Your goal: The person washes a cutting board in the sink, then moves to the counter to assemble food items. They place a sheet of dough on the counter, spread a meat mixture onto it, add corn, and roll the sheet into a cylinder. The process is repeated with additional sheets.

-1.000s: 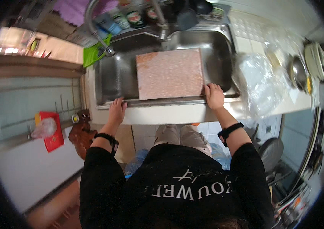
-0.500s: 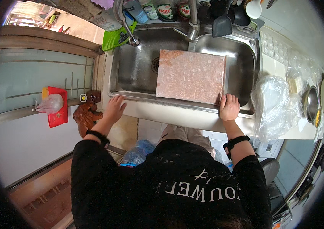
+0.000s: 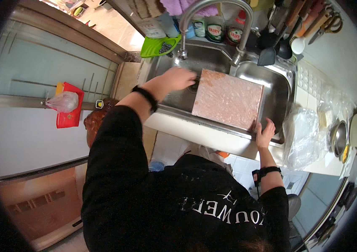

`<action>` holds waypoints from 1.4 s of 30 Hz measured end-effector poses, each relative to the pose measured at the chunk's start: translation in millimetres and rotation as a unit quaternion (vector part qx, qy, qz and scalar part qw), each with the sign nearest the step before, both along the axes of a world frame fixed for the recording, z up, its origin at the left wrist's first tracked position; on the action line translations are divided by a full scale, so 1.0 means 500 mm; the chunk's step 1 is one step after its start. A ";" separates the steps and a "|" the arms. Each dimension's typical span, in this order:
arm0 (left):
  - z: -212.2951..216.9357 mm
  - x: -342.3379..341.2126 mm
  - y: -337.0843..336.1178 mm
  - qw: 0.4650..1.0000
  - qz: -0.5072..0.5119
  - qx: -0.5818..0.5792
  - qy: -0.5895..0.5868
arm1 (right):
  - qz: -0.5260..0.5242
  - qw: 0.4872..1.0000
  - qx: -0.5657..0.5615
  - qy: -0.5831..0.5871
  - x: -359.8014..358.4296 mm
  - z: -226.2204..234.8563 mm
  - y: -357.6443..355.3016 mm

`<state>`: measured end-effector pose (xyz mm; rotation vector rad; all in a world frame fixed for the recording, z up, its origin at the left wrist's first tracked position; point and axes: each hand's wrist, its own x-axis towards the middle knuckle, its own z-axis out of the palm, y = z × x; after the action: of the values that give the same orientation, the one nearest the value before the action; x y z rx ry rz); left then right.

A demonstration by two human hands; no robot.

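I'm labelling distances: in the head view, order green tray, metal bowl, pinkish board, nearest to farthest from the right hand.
1. Pinkish board: just left of the right hand, over the sink.
2. Metal bowl: to the hand's right.
3. Green tray: far left, by the sink.

Shiny met. sink (image 3: 276,89), matt board (image 3: 229,100), glossy plas. bag (image 3: 302,135)

Black loose-cut T-shirt (image 3: 178,227), 6 o'clock. Chest: 1 curved row of white capitals (image 3: 216,211), upside down from this view, plus small white script mark (image 3: 227,195), 5 o'clock. 2 black sleeves: left sleeve (image 3: 113,138) at 9, right sleeve (image 3: 276,210) between 4 and 5. 2 black forearm straps: left strap (image 3: 147,98) at 10, right strap (image 3: 269,171) at 4, small dark box (image 3: 255,176) on right. Pale trousers (image 3: 207,152) just off centre, toward 4–5, mostly hidden by shirt.
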<state>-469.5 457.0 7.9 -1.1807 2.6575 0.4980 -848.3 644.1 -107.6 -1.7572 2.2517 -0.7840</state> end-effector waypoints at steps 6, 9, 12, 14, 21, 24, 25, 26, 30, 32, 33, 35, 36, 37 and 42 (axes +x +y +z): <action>0.120 -0.281 -0.071 0.991 -0.007 -0.015 0.135 | 0.393 0.856 0.127 -0.312 0.240 0.207 0.005; 0.139 -0.397 -0.057 0.979 -0.012 -0.020 0.202 | 0.472 0.673 0.319 -0.471 0.365 0.325 0.021; 0.118 -0.498 -0.033 0.970 0.027 0.003 0.240 | 0.547 0.616 0.426 -0.374 0.388 0.384 0.009; 0.077 -0.558 0.007 0.957 0.064 -0.004 0.284 | 0.567 0.593 0.433 -0.374 0.382 0.388 0.011; -0.057 -0.637 0.156 0.991 0.066 -0.004 0.113 | 0.532 0.566 0.523 -0.350 0.257 0.296 0.010; -0.073 -0.632 0.158 0.983 0.076 0.014 0.165 | 0.514 0.573 0.534 -0.350 0.184 0.265 0.015; -0.072 -0.625 0.151 0.980 0.082 0.012 0.179 | 0.516 0.577 0.528 -0.351 0.163 0.263 0.017; -0.072 -0.612 0.141 0.977 0.096 0.007 0.192 | 0.521 0.582 0.518 -0.349 0.146 0.263 0.022; -0.078 -0.494 0.104 0.936 0.215 -0.022 0.279 | 0.384 0.656 0.540 -0.361 0.100 0.285 0.027; -0.089 -0.384 0.093 0.933 0.221 -0.068 0.275 | 0.334 0.661 0.501 -0.447 0.084 0.286 0.037; -0.095 -0.318 0.095 0.921 0.241 -0.017 0.306 | 0.300 0.674 0.492 -0.462 0.065 0.293 0.050; -0.097 -0.171 0.106 0.937 0.201 0.053 0.281 | 0.252 0.712 0.467 -0.460 0.027 0.297 0.090; -0.101 -0.088 0.144 0.925 0.157 0.010 0.345 | 0.221 0.711 0.472 -0.472 0.005 0.298 0.113; -0.101 -0.013 0.197 0.931 0.165 0.111 0.306 | 0.199 0.707 0.474 -0.486 -0.011 0.293 0.138; -0.084 0.249 0.591 0.881 0.266 0.391 0.023 | 0.088 0.733 0.431 -0.519 -0.040 0.248 0.265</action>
<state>-345.2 752.7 -34.3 -1.5541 1.7582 1.5112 -868.0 776.5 16.3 -0.7122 1.2531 -0.3648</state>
